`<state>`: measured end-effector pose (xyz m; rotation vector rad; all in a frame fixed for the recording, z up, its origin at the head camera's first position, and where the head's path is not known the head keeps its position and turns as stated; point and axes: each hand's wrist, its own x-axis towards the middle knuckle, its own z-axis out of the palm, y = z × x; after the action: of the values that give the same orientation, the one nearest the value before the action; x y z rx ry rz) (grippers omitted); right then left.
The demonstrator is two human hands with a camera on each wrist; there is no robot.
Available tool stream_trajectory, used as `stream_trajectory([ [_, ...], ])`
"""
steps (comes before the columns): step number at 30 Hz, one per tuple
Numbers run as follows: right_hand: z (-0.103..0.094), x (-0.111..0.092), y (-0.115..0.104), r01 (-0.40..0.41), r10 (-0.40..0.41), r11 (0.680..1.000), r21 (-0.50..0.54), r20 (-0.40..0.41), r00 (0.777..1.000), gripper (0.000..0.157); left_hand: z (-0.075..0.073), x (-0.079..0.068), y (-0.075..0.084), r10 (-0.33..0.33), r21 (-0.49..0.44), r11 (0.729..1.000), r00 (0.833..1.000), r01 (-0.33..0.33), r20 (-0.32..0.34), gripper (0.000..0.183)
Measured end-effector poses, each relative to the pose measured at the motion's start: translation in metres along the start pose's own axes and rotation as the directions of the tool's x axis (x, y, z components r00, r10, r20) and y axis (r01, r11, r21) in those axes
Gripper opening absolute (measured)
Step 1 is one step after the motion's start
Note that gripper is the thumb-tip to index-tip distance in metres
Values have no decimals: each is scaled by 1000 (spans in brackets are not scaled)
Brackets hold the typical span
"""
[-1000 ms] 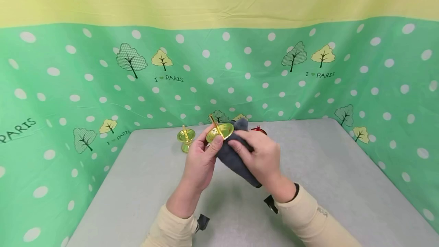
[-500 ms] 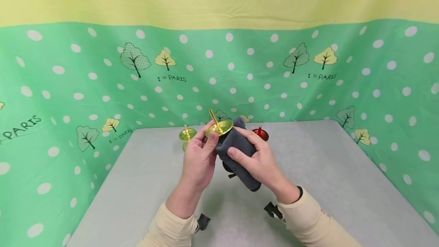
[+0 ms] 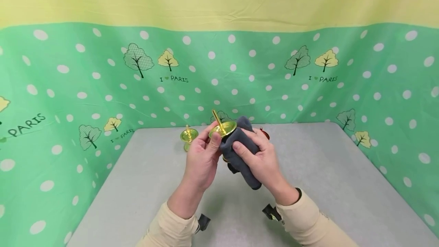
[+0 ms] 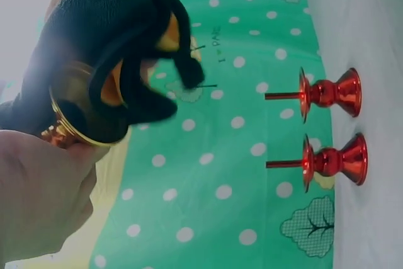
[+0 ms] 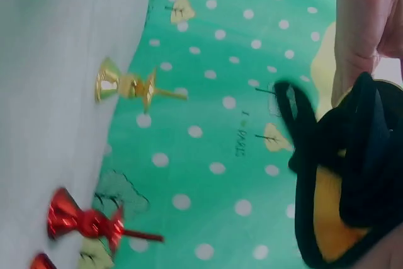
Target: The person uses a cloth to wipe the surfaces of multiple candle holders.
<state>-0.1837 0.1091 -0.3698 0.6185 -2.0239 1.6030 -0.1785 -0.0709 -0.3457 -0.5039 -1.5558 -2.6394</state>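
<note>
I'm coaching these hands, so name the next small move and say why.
I'd probably slide the grey cloth a little around the held gold candlestick: the right hand holds the cloth against it, while the left hand grips it.

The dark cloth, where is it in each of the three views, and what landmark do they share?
Head: the cloth is just right of centre, in the right hand.
Left wrist: the cloth is at upper left.
Right wrist: the cloth is at lower right.
Shared landmark: the green curtain.
</note>
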Motion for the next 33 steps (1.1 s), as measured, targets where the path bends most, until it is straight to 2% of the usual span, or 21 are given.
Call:
stream_trajectory([
  [2,-2,1,0,56,-57,997,-55,-14,998,39,-1,0,0,6,11,1000,1000,-6,15,95],
  [4,-5,2,0,74,-73,996,-43,9,997,40,-2,-1,0,13,16,1000,999,-13,32,99],
  [6,-7,2,1,49,-50,998,27,52,997,39,-2,-1,0,18,18,1000,998,-19,53,104],
  [8,-8,1,2,-15,4,993,118,95,995,40,-1,-2,0,21,18,1000,997,-22,72,107],
  [11,-9,-1,4,-62,44,982,181,102,994,38,0,-2,0,16,25,1000,996,-19,87,107],
  [13,-8,-2,5,-18,11,993,116,64,998,38,1,-2,-1,13,28,999,997,-15,77,105],
  [15,-8,-2,5,82,-82,997,-14,17,997,37,2,-2,-2,8,23,1000,999,-9,48,100],
  [17,-7,-3,3,199,-206,965,-169,-22,978,34,3,-3,-4,-2,30,1000,1000,1,9,92],
  [20,-5,-4,-2,348,-390,866,-359,-48,920,31,5,-4,-6,-16,41,999,999,17,-33,80],
  [23,-3,-4,-8,392,-477,792,-468,-73,876,41,8,-5,-5,-17,49,999,1000,18,-22,75],
  [25,-1,-2,-11,383,-486,773,-506,-85,870,47,8,-3,-4,-14,40,999,1000,14,-5,70],
  [27,-1,-1,-13,358,-465,786,-505,-100,880,51,9,0,-2,-21,25,999,1000,20,11,62],
  [29,-1,1,-13,326,-426,813,-482,-113,897,53,8,1,0,-38,7,999,999,38,24,52],
  [33,-5,4,-15,246,-323,877,-413,-125,938,43,4,3,3,-81,-41,996,995,83,52,49],
])
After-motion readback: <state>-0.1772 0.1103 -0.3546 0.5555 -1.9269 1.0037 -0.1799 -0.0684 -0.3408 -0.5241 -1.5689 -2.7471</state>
